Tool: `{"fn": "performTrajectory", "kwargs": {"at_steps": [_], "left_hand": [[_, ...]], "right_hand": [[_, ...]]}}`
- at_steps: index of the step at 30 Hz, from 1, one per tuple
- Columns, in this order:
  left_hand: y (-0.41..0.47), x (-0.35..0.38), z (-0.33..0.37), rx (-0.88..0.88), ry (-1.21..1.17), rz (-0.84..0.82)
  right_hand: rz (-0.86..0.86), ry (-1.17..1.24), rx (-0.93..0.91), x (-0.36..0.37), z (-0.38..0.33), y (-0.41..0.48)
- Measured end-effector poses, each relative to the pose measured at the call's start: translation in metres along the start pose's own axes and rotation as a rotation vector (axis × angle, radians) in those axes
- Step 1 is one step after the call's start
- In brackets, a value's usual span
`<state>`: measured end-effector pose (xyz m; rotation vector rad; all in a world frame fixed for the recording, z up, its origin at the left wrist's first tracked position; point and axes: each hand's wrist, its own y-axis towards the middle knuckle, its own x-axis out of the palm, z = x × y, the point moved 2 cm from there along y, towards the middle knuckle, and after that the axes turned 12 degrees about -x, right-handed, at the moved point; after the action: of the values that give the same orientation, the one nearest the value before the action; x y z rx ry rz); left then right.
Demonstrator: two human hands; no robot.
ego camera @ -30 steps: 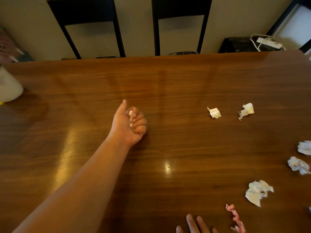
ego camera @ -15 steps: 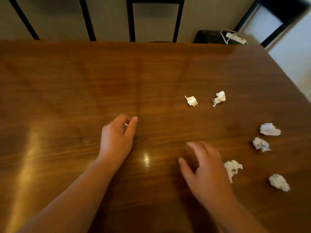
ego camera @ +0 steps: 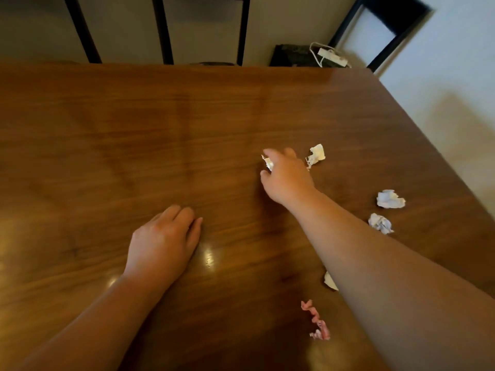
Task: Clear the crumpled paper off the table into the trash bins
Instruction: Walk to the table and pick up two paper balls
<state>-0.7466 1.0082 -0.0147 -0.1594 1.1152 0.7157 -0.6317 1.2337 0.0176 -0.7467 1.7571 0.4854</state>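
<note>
Head view: the right hand (ego camera: 286, 178) reaches toward the middle of the wooden surface (ego camera: 107, 135), its fingers curled round a small white paper wad (ego camera: 267, 163) that shows between thumb and forefinger, grasping it. Just beside it, toward the right edge, lies a second white wad (ego camera: 316, 154). Near the right edge two more crumpled pieces (ego camera: 390, 199) (ego camera: 380, 223) lie close together. A further white scrap (ego camera: 330, 281) is partly hidden by the right forearm, and a twisted pink paper strip (ego camera: 316, 321) lies toward the near edge. The left hand (ego camera: 163, 245) rests palm down on the surface, fingers curled under; whether it holds anything cannot be told. Beyond the far edge stand dark chair backs (ego camera: 163, 30).
</note>
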Motion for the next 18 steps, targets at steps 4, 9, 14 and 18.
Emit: {"fn": "performTrajectory", "kwargs": {"at_steps": [4, 9, 14, 18], "left_hand": [[0.002, 0.000, 0.000, -0.030, -0.003, -0.023], [0.001, 0.000, -0.001, -0.016, -0.039, -0.031], [0.001, 0.001, -0.002, -0.022, -0.022, -0.006], [0.001, 0.001, -0.002, -0.028, -0.025, -0.034]], "right_hand": [[0.013, 0.017, -0.038, 0.004, -0.003, 0.005], [0.153, 0.150, -0.114, -0.004, 0.017, 0.000], [0.307, 0.161, -0.029, -0.030, 0.069, 0.000], [0.217, 0.261, 0.121, -0.034, 0.090, 0.006]]}}
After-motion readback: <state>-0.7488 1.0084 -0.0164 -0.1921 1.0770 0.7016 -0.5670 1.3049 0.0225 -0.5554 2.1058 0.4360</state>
